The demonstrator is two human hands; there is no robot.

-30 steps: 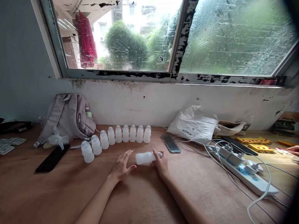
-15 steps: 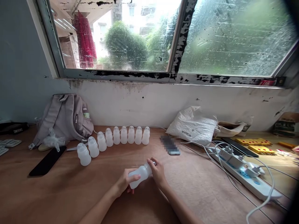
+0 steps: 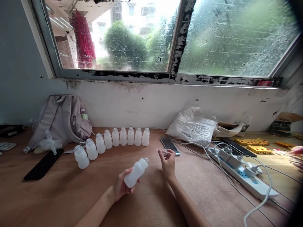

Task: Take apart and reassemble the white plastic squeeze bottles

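My left hand (image 3: 123,185) is wrapped round a frosted white baby bottle (image 3: 134,174), tilted with its top up and to the right. A clear nipple (image 3: 145,160) shows at the bottle's neck. To the right and apart from it, my right hand (image 3: 168,164) pinches a small clear cap (image 3: 162,151), partly hidden by the fingers. Beyond both hands, several similar frosted bottles (image 3: 123,136) stand upright in a curved row, the nearest bottle (image 3: 81,157) at the left end.
A smartphone (image 3: 170,145) lies past my right hand. White cables run to a power strip (image 3: 246,176) on the right. At the back are a grey backpack (image 3: 63,118) and a silver bag (image 3: 191,126). Another person's hand (image 3: 297,150) shows at the right edge.
My right hand has come off the bottle's top and moved right and up, with the clear cap in its fingers. The nipple is now uncovered. The bottle has shifted slightly left in my left hand.
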